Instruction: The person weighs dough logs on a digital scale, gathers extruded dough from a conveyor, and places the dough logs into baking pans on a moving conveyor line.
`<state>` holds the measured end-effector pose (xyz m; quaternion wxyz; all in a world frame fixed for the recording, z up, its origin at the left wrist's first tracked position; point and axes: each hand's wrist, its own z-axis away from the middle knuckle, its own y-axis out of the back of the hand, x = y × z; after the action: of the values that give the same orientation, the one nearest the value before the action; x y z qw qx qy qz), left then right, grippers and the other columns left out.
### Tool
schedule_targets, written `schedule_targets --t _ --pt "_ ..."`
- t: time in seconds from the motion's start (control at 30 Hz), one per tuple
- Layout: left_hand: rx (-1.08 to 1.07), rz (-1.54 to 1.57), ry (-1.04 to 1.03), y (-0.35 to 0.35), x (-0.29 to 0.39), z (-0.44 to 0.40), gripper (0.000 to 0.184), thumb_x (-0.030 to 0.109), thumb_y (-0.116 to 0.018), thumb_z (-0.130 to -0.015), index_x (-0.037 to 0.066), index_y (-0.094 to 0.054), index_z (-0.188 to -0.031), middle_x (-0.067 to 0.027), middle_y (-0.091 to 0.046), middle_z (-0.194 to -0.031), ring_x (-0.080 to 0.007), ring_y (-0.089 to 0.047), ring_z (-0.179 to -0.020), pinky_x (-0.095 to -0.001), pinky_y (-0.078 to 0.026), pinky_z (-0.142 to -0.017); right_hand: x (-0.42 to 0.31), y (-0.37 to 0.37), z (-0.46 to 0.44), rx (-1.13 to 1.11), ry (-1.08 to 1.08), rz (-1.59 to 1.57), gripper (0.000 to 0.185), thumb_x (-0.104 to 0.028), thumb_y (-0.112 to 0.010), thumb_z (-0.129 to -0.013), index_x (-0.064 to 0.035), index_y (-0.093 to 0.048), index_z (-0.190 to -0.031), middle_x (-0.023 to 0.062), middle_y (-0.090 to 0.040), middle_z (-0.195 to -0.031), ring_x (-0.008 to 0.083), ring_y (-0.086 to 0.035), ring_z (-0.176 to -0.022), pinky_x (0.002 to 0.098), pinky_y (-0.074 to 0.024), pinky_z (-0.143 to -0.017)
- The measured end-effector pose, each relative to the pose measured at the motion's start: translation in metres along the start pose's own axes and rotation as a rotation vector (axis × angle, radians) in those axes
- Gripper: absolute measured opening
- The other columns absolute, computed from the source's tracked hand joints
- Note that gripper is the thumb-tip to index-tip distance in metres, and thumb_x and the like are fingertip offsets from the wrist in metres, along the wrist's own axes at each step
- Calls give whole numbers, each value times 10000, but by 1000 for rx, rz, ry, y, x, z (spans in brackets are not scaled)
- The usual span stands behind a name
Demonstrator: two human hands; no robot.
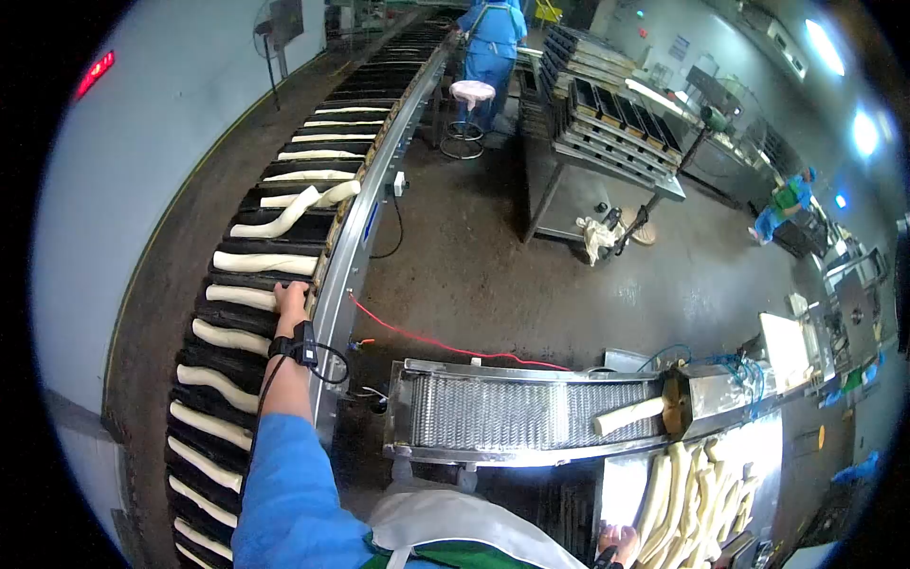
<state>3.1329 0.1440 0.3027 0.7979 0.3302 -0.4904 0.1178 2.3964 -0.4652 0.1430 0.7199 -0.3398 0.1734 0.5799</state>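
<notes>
My left hand (292, 298) reaches over the line of black pans on the left. Its fingers are curled closed at the right end of a pale dough strip (239, 296) lying in one pan. Further up, a bent dough strip (277, 216) lies across the pans, beside another dough piece (338, 193) resting on the conveyor edge. At the bottom, my right hand (621, 543), partly cut off by the frame, has its fingers apart beside a pile of dough strips (700, 493) on a bright metal table (616, 479).
A mesh conveyor belt (512, 414) runs in front of me, with a dough strip (630, 415) at its right end. A red hose (445, 343) lies behind it. Stacked pans (616, 133) stand on a steel table. A person in blue (493, 43) stands by a stool (472, 92); others work at right.
</notes>
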Motion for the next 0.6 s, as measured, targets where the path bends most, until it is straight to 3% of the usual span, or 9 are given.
schedule_targets --t 0.1,0.2,0.27,0.3,0.37,0.43,0.5,0.57,0.6 --pt "-211 381 -153 10 22 37 766 88 -620 -750 16 -251 -1417 -192 -341 -1392 -315 -387 -1233 -369 -314 -1013 -2 -42 -30 -217 301 445 201 -268 -513 -857 -76 -480 -805 18 -457 -690 137 -508 -679 317 -454 -588" --pt "-219 296 -224 25 67 77 733 46 -594 -767 32 -258 -1418 -146 -396 -1319 -251 -410 -1181 -352 -317 -985 -2 -204 60 -142 174 565 188 -216 -555 -860 -89 -514 -992 35 -527 -783 162 -557 -730 316 -483 -618" --pt "-321 498 -190 9 50 -4 749 54 -604 -774 51 -238 -1428 -80 -464 -1181 -201 -455 -1049 -340 -351 -916 24 -237 46 -359 316 602 261 -181 -604 -834 -90 -524 -1065 36 -547 -840 172 -567 -713 290 -487 -580" --pt "-355 554 -192 6 53 -19 746 57 -602 -782 55 -231 -1429 -68 -471 -1155 -184 -458 -1003 -325 -361 -884 31 -261 38 -285 300 835 319 -170 -607 -826 -98 -519 -1124 27 -532 -828 153 -554 -691 306 -488 -577" --pt "-417 666 -197 -5 66 -48 737 62 -595 -800 65 -219 -1433 -52 -481 -1121 -154 -458 -923 -296 -376 -827 53 -305 74 -428 338 850 402 -151 -604 -810 -109 -522 -1200 62 -505 -916 177 -545 -801 336 -490 -680" --pt "-404 599 -124 -10 86 -60 717 66 -583 -816 113 -226 -1436 -50 -481 -1125 -141 -455 -911 -281 -378 -813 75 -336 99 -402 750 1186 399 14 -541 -739 1 -578 -1136 64 -529 -752 111 -525 -574 228 -443 -457" --pt "-384 515 -172 -25 101 -80 718 74 -574 -828 171 -214 -1442 -62 -459 -1194 -169 -453 -990 -326 -376 -840 89 -341 99 -341 784 1290 413 5 -590 -700 3 -604 -1113 102 -565 -768 145 -576 -635 278 -488 -503" --pt "-437 438 -165 -27 110 -91 677 197 -551 -881 241 -176 -1443 -83 -385 -1324 -223 -397 -1156 -439 -341 -925 101 -332 84 -218 709 1468 558 -180 -657 -706 -93 -528 -1241 227 -417 -1167 303 -519 -987 362 -424 -884" --pt "-434 361 -176 -32 111 -99 606 266 -522 -903 240 -218 -1427 -81 -399 -1305 -222 -406 -1136 -445 -367 -913 99 -338 90 -189 644 1518 574 -186 -661 -696 -89 -522 -1244 224 -462 -1107 306 -541 -934 374 -442 -856"
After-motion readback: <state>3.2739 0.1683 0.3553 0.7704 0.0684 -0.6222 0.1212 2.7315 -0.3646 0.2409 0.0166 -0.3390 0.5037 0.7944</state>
